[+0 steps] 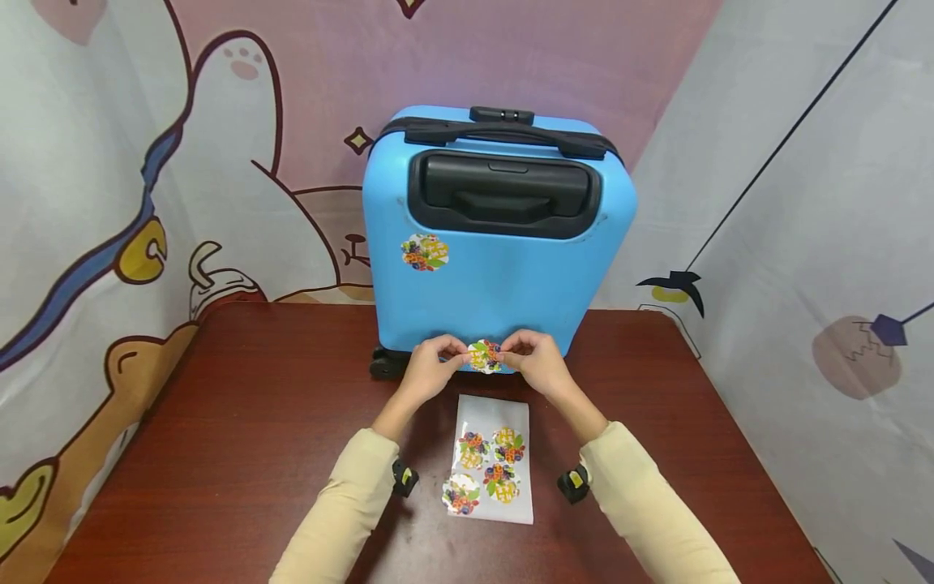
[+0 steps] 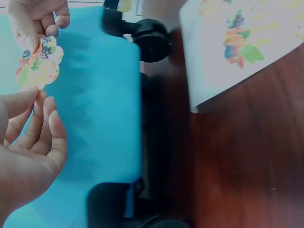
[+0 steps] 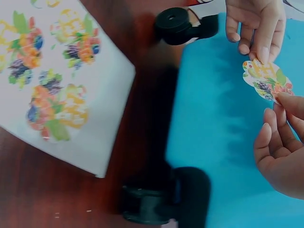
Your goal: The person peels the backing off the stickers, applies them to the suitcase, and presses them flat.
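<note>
Between both hands is a round fruit-print sticker (image 1: 484,356) with a scalloped edge, in front of the lower part of a blue suitcase (image 1: 489,284). My left hand (image 1: 430,367) pinches its left edge between thumb and forefinger. The right hand (image 1: 538,362) pinches the opposite edge the same way. In the right wrist view the sticker (image 3: 267,80) is stretched flat between the two sets of fingertips, over the blue shell. Another fruit sticker (image 1: 426,252) is on the suitcase's upper left, below its black handle recess (image 1: 505,195).
A white sticker sheet (image 1: 493,414) with several fruit stickers lies on the brown table (image 1: 277,422), between the forearms. The suitcase stands at the table's back, its black wheel (image 1: 389,364) showing at lower left. A cartoon-printed cloth (image 1: 306,105) hangs behind it.
</note>
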The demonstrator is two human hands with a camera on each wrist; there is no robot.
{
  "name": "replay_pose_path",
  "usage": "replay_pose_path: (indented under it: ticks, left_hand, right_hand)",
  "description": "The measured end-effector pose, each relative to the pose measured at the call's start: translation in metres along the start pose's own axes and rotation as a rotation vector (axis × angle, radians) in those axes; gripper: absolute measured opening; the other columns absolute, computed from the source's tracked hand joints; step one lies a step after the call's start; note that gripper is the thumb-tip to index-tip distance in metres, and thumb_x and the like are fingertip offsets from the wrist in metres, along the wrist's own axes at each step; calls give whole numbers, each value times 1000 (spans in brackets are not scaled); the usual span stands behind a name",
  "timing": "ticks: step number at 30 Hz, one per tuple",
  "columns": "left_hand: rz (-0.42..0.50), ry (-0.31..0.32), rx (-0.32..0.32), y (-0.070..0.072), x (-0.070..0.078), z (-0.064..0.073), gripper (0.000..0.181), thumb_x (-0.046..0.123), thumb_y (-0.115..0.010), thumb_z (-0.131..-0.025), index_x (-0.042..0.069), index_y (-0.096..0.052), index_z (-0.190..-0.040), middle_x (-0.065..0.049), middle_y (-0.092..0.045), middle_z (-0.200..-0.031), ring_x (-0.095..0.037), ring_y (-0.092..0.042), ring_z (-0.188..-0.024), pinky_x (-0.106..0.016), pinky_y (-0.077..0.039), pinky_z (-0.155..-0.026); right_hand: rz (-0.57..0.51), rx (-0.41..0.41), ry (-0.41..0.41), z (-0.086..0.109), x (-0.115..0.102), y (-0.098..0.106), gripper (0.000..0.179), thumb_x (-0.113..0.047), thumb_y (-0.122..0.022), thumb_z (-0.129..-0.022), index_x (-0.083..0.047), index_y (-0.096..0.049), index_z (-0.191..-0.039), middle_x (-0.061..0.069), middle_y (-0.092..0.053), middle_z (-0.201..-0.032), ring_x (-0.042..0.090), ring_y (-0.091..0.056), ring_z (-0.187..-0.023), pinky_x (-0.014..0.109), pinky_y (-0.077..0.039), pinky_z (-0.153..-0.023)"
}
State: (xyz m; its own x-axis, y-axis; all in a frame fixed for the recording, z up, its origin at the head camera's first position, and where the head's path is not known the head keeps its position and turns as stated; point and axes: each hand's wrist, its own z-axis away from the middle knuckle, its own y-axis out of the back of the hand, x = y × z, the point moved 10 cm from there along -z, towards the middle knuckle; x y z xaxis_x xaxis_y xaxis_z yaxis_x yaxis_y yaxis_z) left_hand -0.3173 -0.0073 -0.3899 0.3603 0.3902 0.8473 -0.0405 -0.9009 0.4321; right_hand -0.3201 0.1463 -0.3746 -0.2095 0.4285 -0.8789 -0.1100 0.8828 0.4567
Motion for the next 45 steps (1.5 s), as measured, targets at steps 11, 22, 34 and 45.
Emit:
replay_pose_path:
  ticks: [11,22,34,45]
  left_hand:
    - [65,-93,112,29,26,-10,5,9,-65,-84,4,-66,-84,-5,-64,-78,-18,-59,-75,-31,-48,-67]
    - [39,-135,169,53,61,-19,6,9,-64,-85,3,-66,-87,-7,-64,-81,-18,-58,-77,-30,-47,-65]
    - [23,-228,239,72,95,-26,8,9,-64,-86,2,-66,-88,-8,-64,-80,-18,-58,-75,-29,-46,-62]
    - [-7,-282,335,86,118,-27,9,9,-64,-85,0,-66,-86,-9,-62,-76,-18,-55,-68,-27,-43,-56]
  right_hand:
    - [11,28,17,-12,-34,9,10,-7,-68,-82,2,-64,-80,11,-58,-66,28,-53,-61,28,-40,-52]
    - [-5,79,108,-16,-73,23,8,-6,-67,-82,2,-64,-82,11,-60,-68,42,-54,-70,30,-45,-56]
    - [-29,133,165,-18,-103,37,14,-8,-68,-82,5,-62,-85,12,-60,-73,22,-55,-62,37,-50,-61]
    - [-31,226,191,-20,-120,44,14,-6,-66,-83,8,-63,-85,18,-59,-73,18,-52,-57,22,-45,-54]
